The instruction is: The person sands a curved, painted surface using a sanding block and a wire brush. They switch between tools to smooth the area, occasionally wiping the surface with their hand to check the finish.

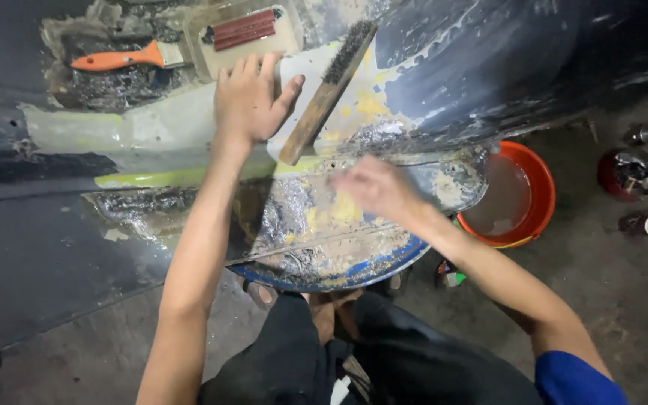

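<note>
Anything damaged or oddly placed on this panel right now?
The dark car body panel is scraped to bare metal with yellow filler patches. A wooden-handled wire brush lies loose on the slope beside the left hand.

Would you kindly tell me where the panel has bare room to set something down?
Free: the dark panel left of the left hand. Crowded: the top, with scraper, tray and wire brush; the right hand covers the wet middle.

Wet, glossy metal panel (294, 225) with rough yellow filler patches; wooden-handled wire brush (328, 90); shiny orange plastic bucket (541, 187).
</note>
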